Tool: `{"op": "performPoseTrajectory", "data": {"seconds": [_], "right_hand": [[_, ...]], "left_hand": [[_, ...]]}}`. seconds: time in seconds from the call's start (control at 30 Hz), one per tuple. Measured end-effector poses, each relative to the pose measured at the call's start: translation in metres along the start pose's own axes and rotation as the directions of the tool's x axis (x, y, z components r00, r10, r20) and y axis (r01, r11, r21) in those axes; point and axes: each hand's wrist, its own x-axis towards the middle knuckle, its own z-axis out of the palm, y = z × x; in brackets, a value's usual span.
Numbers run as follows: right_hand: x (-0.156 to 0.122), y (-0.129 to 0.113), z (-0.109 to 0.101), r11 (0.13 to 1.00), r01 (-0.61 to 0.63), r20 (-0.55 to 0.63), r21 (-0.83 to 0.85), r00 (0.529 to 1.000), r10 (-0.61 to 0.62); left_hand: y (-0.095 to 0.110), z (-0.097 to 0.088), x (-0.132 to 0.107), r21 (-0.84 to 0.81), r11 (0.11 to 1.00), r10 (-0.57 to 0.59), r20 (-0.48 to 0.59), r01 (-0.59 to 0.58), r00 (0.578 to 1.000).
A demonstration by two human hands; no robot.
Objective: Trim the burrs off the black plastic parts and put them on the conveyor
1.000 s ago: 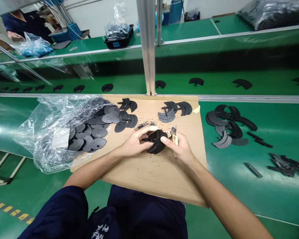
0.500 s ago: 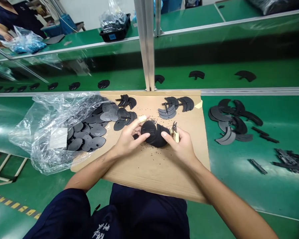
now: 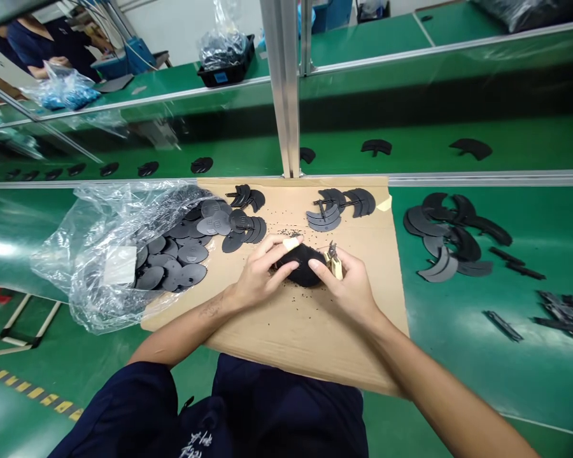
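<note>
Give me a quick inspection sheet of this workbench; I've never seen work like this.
Surface: a cardboard sheet on a green belt, dotted with small black crumbs.
Job's things: the left hand grips a rounded black plastic piece; the right hand touches it and holds small side cutters.
Clutter: black discs in a clear plastic bag; crescent pieces and black strips on the belt.
Grippers: nothing seen; two bare hands.
Cables: thin lines at upper left, too small to tell.
Surroundings: an aluminium post, a black crate, another person.
</note>
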Motion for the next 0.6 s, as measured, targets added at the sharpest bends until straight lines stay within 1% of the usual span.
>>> {"op": "performPoseTrajectory", "data": {"seconds": [0.1, 0.2, 0.27, 0.37, 0.43, 0.47, 0.53, 0.6], "right_hand": [[0.001, -0.002, -0.003, 0.997, 0.044, -0.012, -0.059, 0.999, -0.045], [0.004, -0.001, -0.006, 0.989, 0.054, -0.034, -0.136, 0.998, -0.059], [0.008, 0.001, -0.007, 0.984, 0.063, -0.053, -0.168, 0.996, -0.072], [0.009, 0.002, -0.008, 0.975, 0.074, -0.065, -0.211, 0.994, -0.09], [0.009, 0.002, -0.007, 0.966, 0.109, -0.056, -0.234, 0.991, -0.125], [0.009, 0.002, -0.007, 0.959, 0.142, -0.048, -0.247, 0.986, -0.158], [0.009, 0.003, -0.008, 0.923, 0.25, -0.028, -0.292, 0.963, -0.269], [0.01, 0.004, -0.008, 0.849, 0.389, -0.002, -0.358, 0.909, -0.418]], "left_hand": [[-0.001, 0.003, 0.001, -0.057, 0.998, -0.029, 0.005, 0.03, 1.0], [-0.004, 0.006, 0.004, -0.141, 0.988, -0.055, 0.036, 0.06, 0.998], [-0.006, 0.007, 0.006, -0.207, 0.97, -0.112, 0.09, 0.129, 0.99], [-0.007, 0.007, 0.007, -0.302, 0.92, -0.201, 0.183, 0.25, 0.962], [-0.006, 0.005, 0.007, -0.347, 0.894, -0.22, 0.209, 0.283, 0.953], [-0.006, 0.004, 0.008, -0.354, 0.892, -0.217, 0.211, 0.281, 0.953], [-0.006, 0.0, 0.009, -0.322, 0.917, -0.172, 0.214, 0.235, 0.962], [-0.008, -0.004, 0.009, -0.229, 0.962, -0.095, 0.234, 0.15, 0.967]]}}
